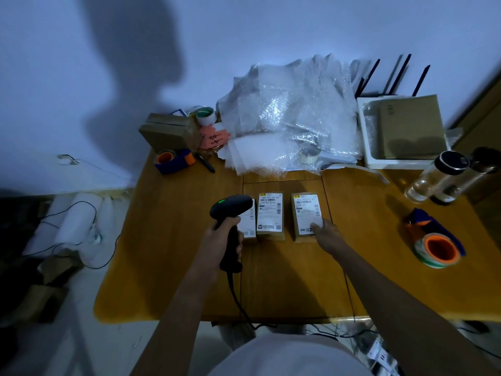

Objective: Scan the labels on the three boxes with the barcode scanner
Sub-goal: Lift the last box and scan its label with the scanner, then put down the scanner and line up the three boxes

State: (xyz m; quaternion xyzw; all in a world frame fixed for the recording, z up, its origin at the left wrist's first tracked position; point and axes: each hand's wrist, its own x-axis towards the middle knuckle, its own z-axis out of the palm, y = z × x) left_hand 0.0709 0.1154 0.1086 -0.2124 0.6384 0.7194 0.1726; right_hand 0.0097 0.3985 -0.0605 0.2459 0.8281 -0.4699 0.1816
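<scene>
Three small cardboard boxes with white shipping labels lie in a row mid-table: the left box (250,225), the middle box (270,216) and the right box (307,213). My left hand (221,240) grips the handle of a black barcode scanner (230,210). Its head hangs over the left box and hides part of that label; a green light glows on top. My right hand (326,234) rests flat on the near right corner of the right box, fingers spread.
On the wooden table (176,253) sit a tape dispenser (433,244) at right, another (173,158) at back left, bubble wrap (287,118), a clear bottle (433,177), a white tray (364,131) of cardboard, and a brown box (165,130). The scanner cable drops off the front edge.
</scene>
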